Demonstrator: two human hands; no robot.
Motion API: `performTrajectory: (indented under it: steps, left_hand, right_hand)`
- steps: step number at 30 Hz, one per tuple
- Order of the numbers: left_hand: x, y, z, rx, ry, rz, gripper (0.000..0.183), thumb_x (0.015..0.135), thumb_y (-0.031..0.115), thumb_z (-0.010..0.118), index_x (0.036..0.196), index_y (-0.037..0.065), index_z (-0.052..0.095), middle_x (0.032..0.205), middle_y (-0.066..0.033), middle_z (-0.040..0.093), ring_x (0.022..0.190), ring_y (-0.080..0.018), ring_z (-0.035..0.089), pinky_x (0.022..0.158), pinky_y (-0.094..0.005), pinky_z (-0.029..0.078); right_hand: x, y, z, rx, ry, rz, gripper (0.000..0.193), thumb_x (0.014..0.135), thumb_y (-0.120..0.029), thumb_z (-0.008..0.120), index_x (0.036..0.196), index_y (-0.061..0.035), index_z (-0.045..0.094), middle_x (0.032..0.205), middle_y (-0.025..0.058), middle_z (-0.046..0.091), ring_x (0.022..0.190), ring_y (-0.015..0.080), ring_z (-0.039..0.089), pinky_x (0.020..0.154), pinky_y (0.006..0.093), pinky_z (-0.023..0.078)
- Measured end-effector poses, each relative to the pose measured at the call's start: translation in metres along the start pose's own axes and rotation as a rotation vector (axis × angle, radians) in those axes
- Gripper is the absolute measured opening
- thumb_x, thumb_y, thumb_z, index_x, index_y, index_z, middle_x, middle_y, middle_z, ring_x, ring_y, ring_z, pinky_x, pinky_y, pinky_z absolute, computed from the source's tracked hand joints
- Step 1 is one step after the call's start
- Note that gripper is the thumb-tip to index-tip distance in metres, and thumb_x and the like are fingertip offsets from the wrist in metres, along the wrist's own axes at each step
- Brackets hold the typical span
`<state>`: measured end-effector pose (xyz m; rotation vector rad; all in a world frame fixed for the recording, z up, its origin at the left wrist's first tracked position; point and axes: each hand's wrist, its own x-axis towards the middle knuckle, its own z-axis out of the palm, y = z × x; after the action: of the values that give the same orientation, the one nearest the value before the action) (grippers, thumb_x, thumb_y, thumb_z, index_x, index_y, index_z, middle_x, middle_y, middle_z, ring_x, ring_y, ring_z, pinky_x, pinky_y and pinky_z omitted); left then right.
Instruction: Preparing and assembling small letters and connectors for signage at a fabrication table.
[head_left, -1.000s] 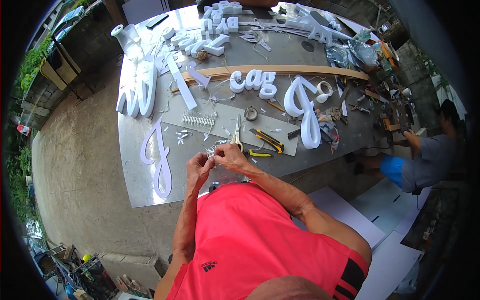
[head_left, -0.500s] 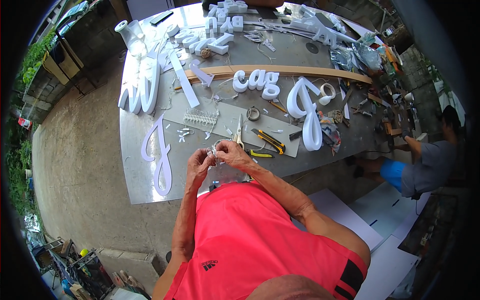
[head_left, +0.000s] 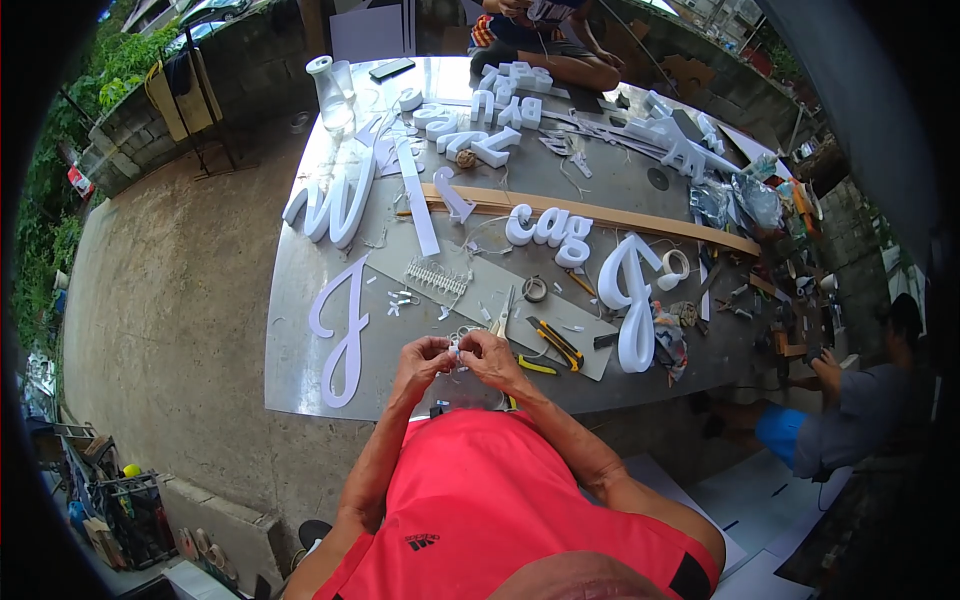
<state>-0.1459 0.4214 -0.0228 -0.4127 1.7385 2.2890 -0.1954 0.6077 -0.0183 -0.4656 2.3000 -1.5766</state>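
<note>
My left hand (head_left: 423, 358) and my right hand (head_left: 491, 356) meet over the near edge of the metal table (head_left: 300, 330). Between their fingertips they pinch a small white wired part (head_left: 455, 349), with thin wires looping up from it. Just beyond my hands lie a pair of scissors (head_left: 503, 313), yellow-handled pliers (head_left: 552, 343) and a roll of tape (head_left: 535, 289). A strip of small white modules (head_left: 435, 277) rests on a grey sheet further out.
Big white letters lie around: a flat cursive one (head_left: 340, 325) on the left, a tall raised one (head_left: 632, 300) on the right, three small ones (head_left: 548, 230) by a long wooden strip (head_left: 600, 214). One person sits at the right (head_left: 850, 410), another at the far end (head_left: 540, 30).
My hands have stayed together at the table edge, working the small part between the fingers. The view has shifted slightly; nothing on the table has moved.
</note>
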Motion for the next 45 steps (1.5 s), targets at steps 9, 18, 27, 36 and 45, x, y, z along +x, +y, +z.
performTrajectory:
  steps: [9, 18, 27, 36, 45]
  left_hand:
    - [0.001, -0.003, -0.001, 0.016, 0.045, 0.041, 0.031, 0.09, 0.011, 0.077, 0.114, -0.005, 0.066, 0.093, -0.0096, 0.073, 0.078, -0.0132, 0.068, 0.071, -0.0264, 0.055]
    - [0.004, -0.007, -0.007, 0.088, 0.036, 0.055, 0.033, 0.088, 0.009, 0.079, 0.113, -0.006, 0.065, 0.093, -0.013, 0.074, 0.081, -0.0163, 0.071, 0.074, -0.0285, 0.057]
    - [-0.004, -0.006, -0.008, 0.085, 0.036, 0.019, 0.03, 0.088, 0.006, 0.077, 0.114, -0.007, 0.066, 0.094, -0.0137, 0.075, 0.082, -0.0169, 0.072, 0.075, -0.0289, 0.058]
    - [-0.002, -0.006, -0.008, 0.033, 0.064, 0.056, 0.03, 0.09, 0.007, 0.076, 0.115, -0.006, 0.067, 0.093, -0.0112, 0.075, 0.081, -0.0144, 0.071, 0.074, -0.0284, 0.058]
    - [-0.004, -0.002, -0.002, -0.042, 0.038, 0.038, 0.03, 0.089, 0.009, 0.077, 0.113, -0.005, 0.067, 0.089, -0.0105, 0.074, 0.079, -0.0147, 0.07, 0.073, -0.0276, 0.057]
  right_hand:
    - [0.001, -0.005, 0.007, 0.034, -0.002, 0.032, 0.024, 0.092, -0.017, 0.063, 0.103, 0.0021, 0.072, 0.07, 0.0059, 0.067, 0.063, 0.012, 0.061, 0.059, 0.0302, 0.049]
    - [-0.009, -0.011, 0.001, 0.306, -0.022, 0.232, 0.024, 0.088, -0.017, 0.068, 0.1, 0.002, 0.075, 0.068, 0.0046, 0.067, 0.061, 0.0097, 0.061, 0.057, 0.0278, 0.048]
    - [-0.001, -0.022, -0.032, 0.198, -0.105, 0.245, 0.026, 0.091, -0.018, 0.068, 0.105, 0.004, 0.073, 0.069, 0.0045, 0.067, 0.06, 0.0094, 0.062, 0.057, 0.0276, 0.051]
    - [0.064, -0.065, -0.302, -0.206, 0.608, 0.102, 0.027, 0.099, -0.019, 0.064, 0.121, -0.0038, 0.069, 0.09, 0.0044, 0.074, 0.065, 0.0037, 0.061, 0.053, 0.0184, 0.046]
    - [0.002, -0.033, -0.114, 0.102, -0.226, 0.312, 0.023, 0.1, -0.018, 0.062, 0.112, -0.0006, 0.07, 0.089, 0.0042, 0.072, 0.065, 0.0058, 0.061, 0.051, 0.0211, 0.045]
